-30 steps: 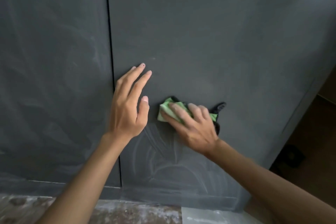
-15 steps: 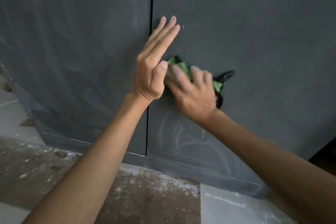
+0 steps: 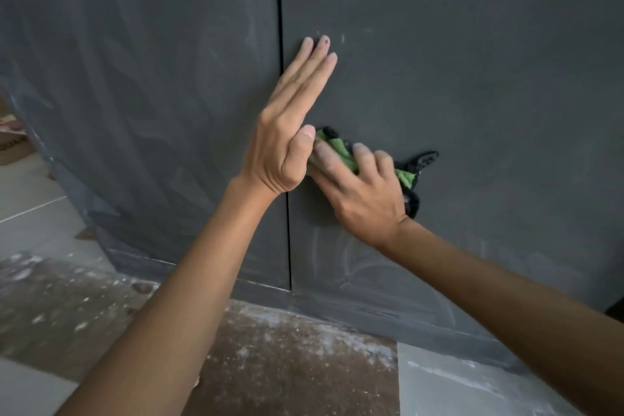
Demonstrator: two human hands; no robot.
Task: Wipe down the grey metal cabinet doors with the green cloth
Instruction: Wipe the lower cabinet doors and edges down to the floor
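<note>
— Pressure even enough?
— Nearly. The right hand [image 3: 364, 196] curls its fingers over the green cloth [image 3: 341, 150], bunched against the cabinet door [image 3: 472, 78]. The left hand [image 3: 287, 132], fingers straight and together, braces just left of that grip. I'd flatten the cloth, then sweep the streaks [image 3: 337, 257] below it.

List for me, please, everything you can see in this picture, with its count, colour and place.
left door: 1, grey, streaked, left of the seam
right door: 1, grey, right of the seam
cloth: 1, green with black edging, bunched on the right door near the seam
floor: 1, pale tiles and a dusty brown patch, below the doors
cardboard: 1 piece, brown, far left edge, mostly cut off
left hand: 1, fingers straight, over the seam, fingertips at the right door
right hand: 1, holds the cloth against the right door
</note>
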